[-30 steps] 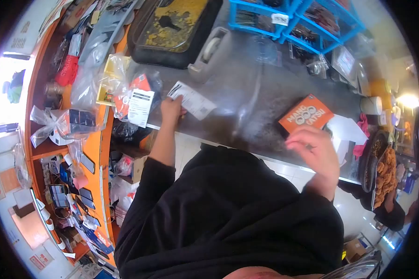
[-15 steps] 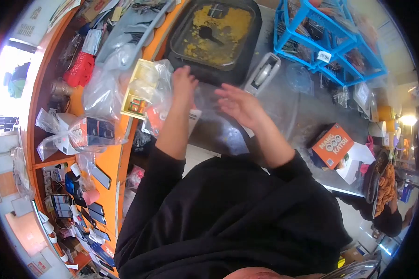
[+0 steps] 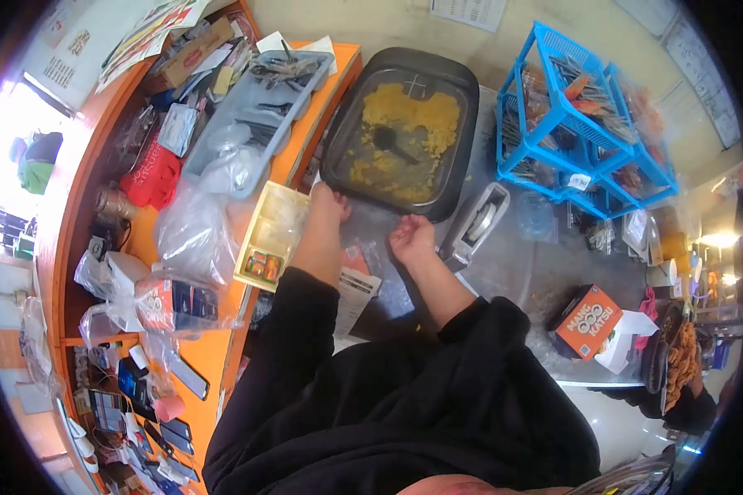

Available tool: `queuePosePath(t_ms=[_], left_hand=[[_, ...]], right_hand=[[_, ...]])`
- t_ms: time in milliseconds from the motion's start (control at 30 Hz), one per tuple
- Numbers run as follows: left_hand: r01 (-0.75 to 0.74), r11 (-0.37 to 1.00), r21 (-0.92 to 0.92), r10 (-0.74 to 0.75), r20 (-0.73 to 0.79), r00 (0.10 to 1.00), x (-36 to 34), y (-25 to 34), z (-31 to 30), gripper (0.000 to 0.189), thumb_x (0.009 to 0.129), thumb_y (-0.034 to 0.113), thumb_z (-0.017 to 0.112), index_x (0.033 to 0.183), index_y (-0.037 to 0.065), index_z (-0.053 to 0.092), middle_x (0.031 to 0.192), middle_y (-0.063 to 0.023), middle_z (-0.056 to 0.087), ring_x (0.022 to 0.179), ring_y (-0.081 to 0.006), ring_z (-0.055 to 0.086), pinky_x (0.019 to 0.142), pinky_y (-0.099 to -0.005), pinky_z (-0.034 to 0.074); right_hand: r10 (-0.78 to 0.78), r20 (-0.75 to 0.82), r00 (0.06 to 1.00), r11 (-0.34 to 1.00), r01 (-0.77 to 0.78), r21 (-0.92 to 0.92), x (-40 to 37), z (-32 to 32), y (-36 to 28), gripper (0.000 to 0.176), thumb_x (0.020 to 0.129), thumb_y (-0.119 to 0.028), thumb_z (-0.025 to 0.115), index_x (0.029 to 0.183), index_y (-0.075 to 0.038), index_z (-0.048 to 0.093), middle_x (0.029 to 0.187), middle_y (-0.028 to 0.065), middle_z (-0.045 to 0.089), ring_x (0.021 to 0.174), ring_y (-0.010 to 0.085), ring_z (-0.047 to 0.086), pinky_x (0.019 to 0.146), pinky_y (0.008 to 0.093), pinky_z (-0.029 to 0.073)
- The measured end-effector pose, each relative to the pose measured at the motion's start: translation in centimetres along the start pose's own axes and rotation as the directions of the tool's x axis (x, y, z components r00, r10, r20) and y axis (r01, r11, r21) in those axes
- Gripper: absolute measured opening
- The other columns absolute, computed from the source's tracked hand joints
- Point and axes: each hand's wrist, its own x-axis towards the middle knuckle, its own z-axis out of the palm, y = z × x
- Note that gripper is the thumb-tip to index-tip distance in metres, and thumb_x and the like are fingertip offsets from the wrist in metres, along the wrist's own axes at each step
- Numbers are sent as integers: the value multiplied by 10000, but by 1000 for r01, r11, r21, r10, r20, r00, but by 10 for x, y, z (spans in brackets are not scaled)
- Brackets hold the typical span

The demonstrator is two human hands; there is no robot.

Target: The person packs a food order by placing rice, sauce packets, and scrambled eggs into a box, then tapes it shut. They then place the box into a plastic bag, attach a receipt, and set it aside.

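Left hand (image 3: pixel 330 202), fingers bunched at tray (image 3: pixel 421 58) near rim, grip unclear; right hand (image 3: pixel 411 239), fingers curled shut, pressing clear bag (image 3: pixel 371 257) flat on bench (image 3: pixel 512 272) beside tape dispenser (image 3: pixel 480 221), likely against sliding.

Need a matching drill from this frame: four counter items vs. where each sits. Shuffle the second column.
Items
1. tape dispenser
2. orange box
3. black pan
4. yellow tray

Places
A. just left of the left hand
B. far right, near the counter edge, beside white paper
C. just right of the right hand
D. beyond both hands, yellow residue inside

Pairs: 1-C, 2-B, 3-D, 4-A
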Motion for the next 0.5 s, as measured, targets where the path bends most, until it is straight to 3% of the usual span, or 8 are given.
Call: queuePosePath(t_ms=[67, 200, 267, 300, 333, 400, 433, 500], left_hand=[[-35, 999, -35, 38, 87, 995, -8, -3, -5, 272, 849, 389, 503, 903, 122, 493, 853, -4, 468, 839, -175, 469, 887, -429, 358], [-348, 936, -48, 343, 334, 878, -106, -19, -26, 264, 889, 365, 498, 882, 102, 476, 820, -19, 456, 766, -156, 482, 783, -403, 433], [-579, 717, 388, 26, 815, 579, -124, -23, -60, 322, 949, 383, 433, 989, 76, 522, 891, -51, 526, 808, -149, 541, 751, -368, 465], [-477, 633, 610, -399, 785, 474, -154, -22, -60, 387, 968, 410, 393, 1052, 57, 528, 947, -78, 549, 882, -165, 553, 797, -365, 459], [-429, 461, 776, -744, 602, 290, -185, -23, -55, 456, 986, 436, 352, 1115, 38, 533, 1004, -106, 572, 956, -180, 564, 843, -362, 454], [-677, 476, 561, -792, 609, -52, -218, -45, -56, 576, 988, 489, 293, 1193, 1, 520, 1111, -157, 570, 1068, -222, 535, 938, -361, 408], [-791, 361, 494, -868, 488, -91, -239, -33, -35, 736, 964, 554, 284, 1361, -61, 361, 1299, -165, 490, 1233, -223, 428, 1067, -326, 288], [-676, 497, 544, -828, 532, -180, -262, -34, -10, 714, 974, 533, 283, 1306, -91, 377, 1308, -201, 471, 1201, -272, 452, 1031, -358, 321]], right_hand=[[62, 60, 996, 998, -62, 2, -2, -3, -4, 58, 810, -155, 547, 835, -131, 500, 764, -10, 563, 611, 101, 480, 530, 267, 387], [-250, 171, 953, 909, 291, -297, -96, 53, -6, 115, 825, -185, 568, 897, -157, 483, 872, -5, 569, 735, 116, 516, 586, 281, 409], [-304, 383, 872, 849, 431, -307, -126, 75, -20, 117, 849, -185, 561, 929, -157, 481, 934, 11, 586, 797, 131, 540, 632, 306, 439], [-314, 500, 808, 819, 496, -288, -134, 92, -32, 108, 862, -179, 552, 939, -152, 482, 961, 23, 598, 815, 139, 551, 655, 318, 454], [-305, 537, 787, 804, 515, -297, -143, 112, -46, 114, 869, -169, 544, 963, -150, 482, 1015, 42, 604, 842, 150, 561, 684, 323, 465], [-284, 654, 701, 783, 563, -264, -147, 157, -72, 143, 880, -164, 536, 1010, -141, 481, 1106, 74, 603, 891, 167, 576, 730, 327, 481], [-275, 725, 632, 779, 589, -217, -141, 181, -82, 164, 883, -169, 537, 1033, -135, 481, 1144, 87, 597, 913, 173, 580, 747, 327, 485], [-365, 859, 359, 627, 777, -59, -120, 230, -96, 214, 895, -177, 529, 1094, -118, 473, 1177, 96, 587, 930, 179, 584, 753, 343, 494]])
